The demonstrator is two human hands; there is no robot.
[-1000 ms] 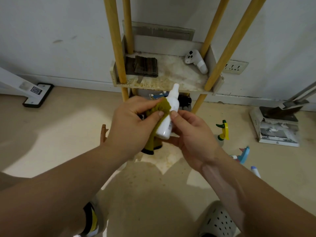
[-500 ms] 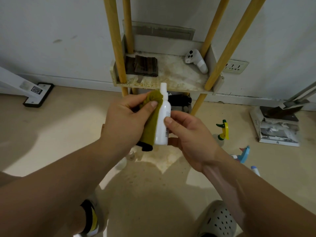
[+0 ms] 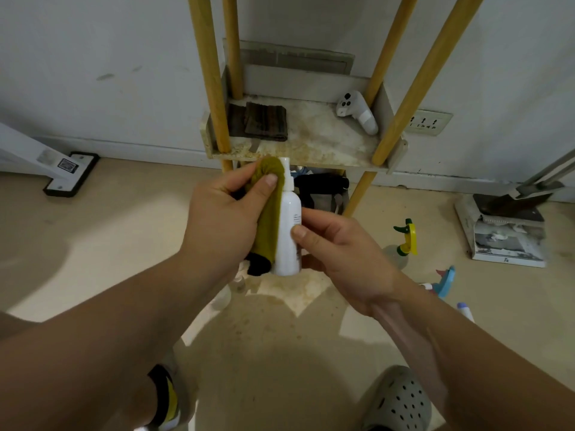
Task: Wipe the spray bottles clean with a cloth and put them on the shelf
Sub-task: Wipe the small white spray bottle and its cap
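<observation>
A small white spray bottle (image 3: 288, 231) stands upright in front of me, held low on its body by my right hand (image 3: 339, 253), thumb on its front. My left hand (image 3: 224, 219) grips an olive-green cloth (image 3: 268, 213) and presses it along the bottle's left side up to the nozzle. The shelf (image 3: 311, 150), a stained white board on yellow wooden poles, is just behind. Three more spray bottles are on the floor at the right: a yellow-and-green one (image 3: 407, 236), a blue one (image 3: 443, 281) and a white one (image 3: 465, 311).
On the shelf lie a folded dark cloth (image 3: 264, 122) and a white controller (image 3: 357, 115). Dark items sit on the lower level (image 3: 323, 185). A clear bottle (image 3: 230, 290) stands on the floor under my left hand. A dustpan on papers (image 3: 507, 231) is at the right.
The bottle has been turned from tilted to upright. The cloth has slid up along its left side to the nozzle, and both hands have shifted slightly left.
</observation>
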